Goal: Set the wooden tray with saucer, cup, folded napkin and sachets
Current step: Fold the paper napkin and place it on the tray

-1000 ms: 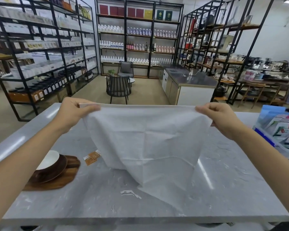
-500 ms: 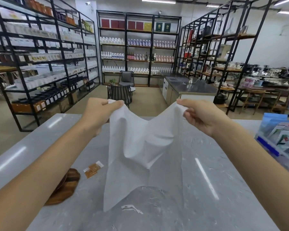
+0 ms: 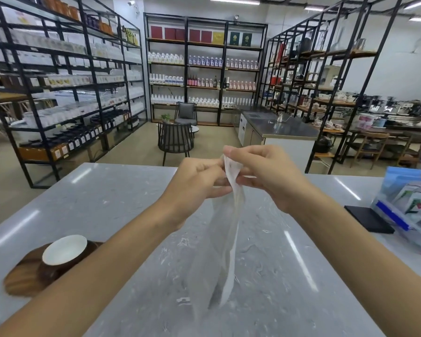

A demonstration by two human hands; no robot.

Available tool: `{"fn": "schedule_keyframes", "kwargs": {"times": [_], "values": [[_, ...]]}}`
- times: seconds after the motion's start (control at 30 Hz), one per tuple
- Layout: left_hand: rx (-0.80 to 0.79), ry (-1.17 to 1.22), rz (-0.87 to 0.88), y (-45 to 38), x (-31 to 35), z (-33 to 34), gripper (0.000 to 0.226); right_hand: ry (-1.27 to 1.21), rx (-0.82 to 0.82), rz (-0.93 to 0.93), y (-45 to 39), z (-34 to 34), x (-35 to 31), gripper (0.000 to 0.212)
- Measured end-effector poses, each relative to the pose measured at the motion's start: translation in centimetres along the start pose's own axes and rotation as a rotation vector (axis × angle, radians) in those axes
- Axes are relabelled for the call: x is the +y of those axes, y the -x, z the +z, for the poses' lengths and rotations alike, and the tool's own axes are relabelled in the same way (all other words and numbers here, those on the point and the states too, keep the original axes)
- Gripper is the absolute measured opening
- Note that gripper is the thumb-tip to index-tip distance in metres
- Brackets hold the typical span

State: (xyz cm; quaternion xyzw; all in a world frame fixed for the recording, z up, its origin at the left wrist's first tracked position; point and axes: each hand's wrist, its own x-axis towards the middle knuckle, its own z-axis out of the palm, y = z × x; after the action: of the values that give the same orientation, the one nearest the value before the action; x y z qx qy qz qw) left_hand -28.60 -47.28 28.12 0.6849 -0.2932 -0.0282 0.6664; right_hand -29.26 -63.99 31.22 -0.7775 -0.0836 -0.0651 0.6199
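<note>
A thin white napkin (image 3: 225,242) hangs folded in half above the grey marble counter, its lower end near the counter surface. My left hand (image 3: 197,180) and my right hand (image 3: 260,171) are pressed together at its top corners, both pinching it. At the near left lies the wooden tray (image 3: 20,280), holding a dark brown saucer (image 3: 50,271) and a cup with a white inside (image 3: 63,249). My left forearm covers the tray's right side. The sachets are hidden from view.
A clear bag of printed packets (image 3: 413,210) and a flat black object (image 3: 368,218) sit at the counter's right edge. A small white scrap (image 3: 183,299) lies on the counter near the front. Shelving racks, chairs and a steel counter stand beyond.
My hands have come together from wide apart, folding the spread napkin in half so it now hangs narrow. The view shifted, and the sachets are now hidden behind my left arm.
</note>
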Motion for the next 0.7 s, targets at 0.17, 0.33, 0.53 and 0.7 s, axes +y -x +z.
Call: {"fn": "schedule_keyframes", "kwargs": {"times": [0.17, 0.33, 0.53, 0.7], "values": [[0.007, -0.204, 0.123, -0.2, -1.7, -0.7, 0.046, 0.101, 0.033, -0.112, 0.1, -0.8, -0.2, 0.019], [0.334, -0.584, 0.243, -1.0, -5.5, -2.6, 0.037, 0.139, -0.069, -0.151, 0.2, -2.6, -0.6, 0.012], [0.155, -0.297, 0.015, -1.5, -8.1, -5.5, 0.02, 0.28, -0.032, -0.286, -0.4, -5.4, -1.1, 0.012], [0.093, -0.152, 0.015, -2.0, -6.4, -7.5, 0.014, 0.222, 0.066, -0.27, -1.5, -7.4, 0.6, 0.014]]}}
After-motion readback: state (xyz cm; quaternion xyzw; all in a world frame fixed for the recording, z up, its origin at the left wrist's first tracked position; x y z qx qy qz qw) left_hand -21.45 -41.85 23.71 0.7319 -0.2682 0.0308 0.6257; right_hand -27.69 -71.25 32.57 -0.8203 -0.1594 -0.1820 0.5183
